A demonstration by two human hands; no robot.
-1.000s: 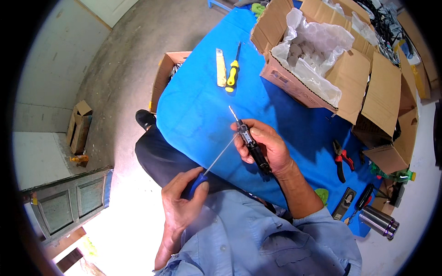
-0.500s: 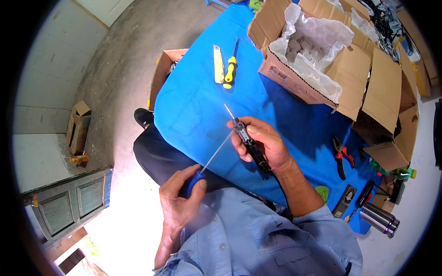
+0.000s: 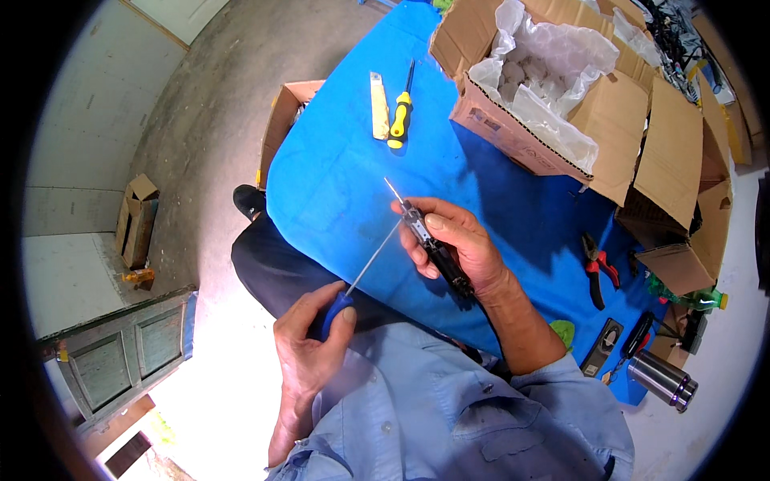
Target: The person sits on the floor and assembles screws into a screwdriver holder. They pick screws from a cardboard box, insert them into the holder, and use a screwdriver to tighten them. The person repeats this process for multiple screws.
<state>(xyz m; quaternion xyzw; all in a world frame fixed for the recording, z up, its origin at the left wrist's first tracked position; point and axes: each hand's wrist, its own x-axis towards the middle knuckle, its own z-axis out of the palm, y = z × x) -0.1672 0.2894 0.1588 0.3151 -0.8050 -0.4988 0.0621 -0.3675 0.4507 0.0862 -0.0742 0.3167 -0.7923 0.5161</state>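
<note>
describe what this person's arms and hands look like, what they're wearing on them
Both hands are bare, no gloves, rings or watch showing. The left hand and right hand come out of a light blue button-up work shirt, its sleeves pushed up so the forearms are uncovered.

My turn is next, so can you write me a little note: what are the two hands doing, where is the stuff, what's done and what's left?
Left hand: shut on the blue-handled screwdriver, its tip at the black tool.
Right hand: shut on the black tool, a thin metal tip poking out past the fingers, held over the blue table.
Nearby: yellow screwdriver and yellow knife lie farther off; red pliers to the right.
Done: screwdriver set against the tool.
Left: whether the screw is loose or tight, I cannot tell.
</note>
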